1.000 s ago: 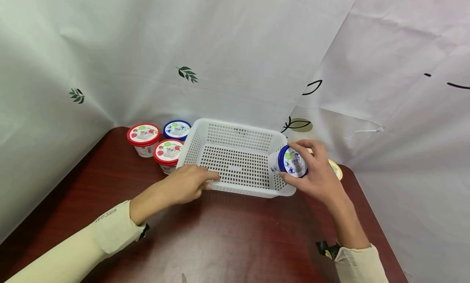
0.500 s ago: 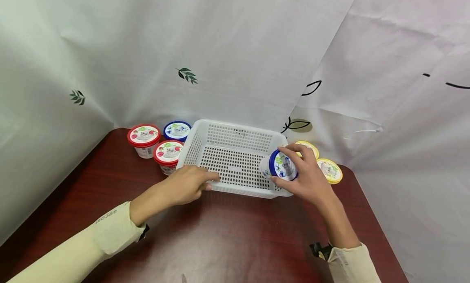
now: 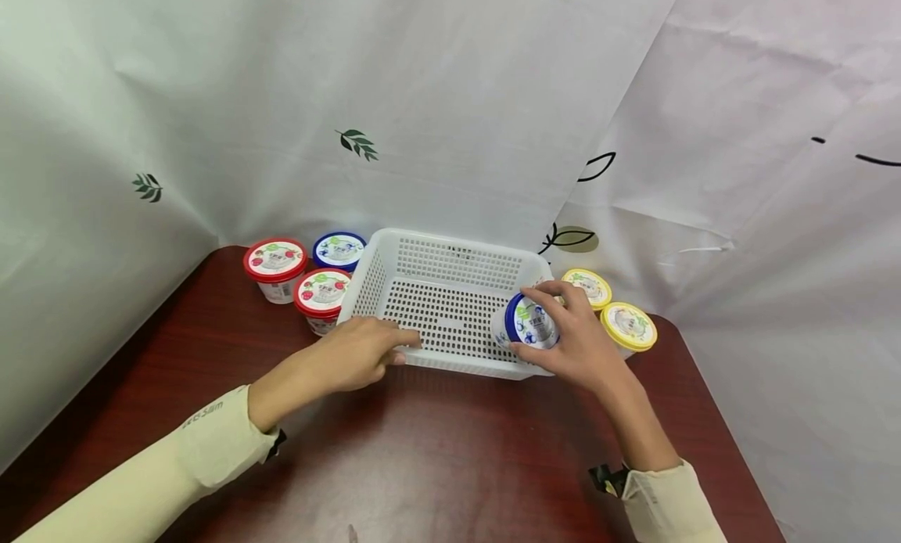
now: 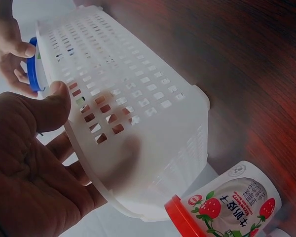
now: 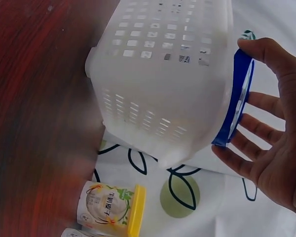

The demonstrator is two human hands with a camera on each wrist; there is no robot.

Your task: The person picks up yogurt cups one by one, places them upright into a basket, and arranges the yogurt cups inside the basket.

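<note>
At my far left, the table's [image 3: 450,457] left edge slants back to a corner against the white cloth [image 3: 457,136]. Near that corner sit the rear red-lidded cup [image 3: 276,261], the front red-lidded cup [image 3: 321,293] and the standing blue-lidded cup [image 3: 340,249], crowded by the basket [image 3: 464,363] on their right, with little room between. My left hand [image 3: 362,354] grips the basket's near rim toward its left end, thumb outside, fingers inside. From there the perforated floor stretches open to the right, as far as the tilted blue-lidded cup [image 3: 535,324], which my right hand [image 3: 587,343] clasps by its lid at the basket's right end. The hands are well apart, bare tabletop between my wrists. Right of the basket, the rear yellow-lidded cup [image 3: 590,285] and front yellow-lidded cup [image 3: 629,324] stand close together, the front one near the table's right edge.

The basket wall turns my left fingers into dim shapes in the left wrist view, where the bottom border crops a red-lidded cup. I can't tell whether the tilted cup touches the basket floor. My right hand hides part of the rear yellow-lidded cup. The lid print is too small to read.
</note>
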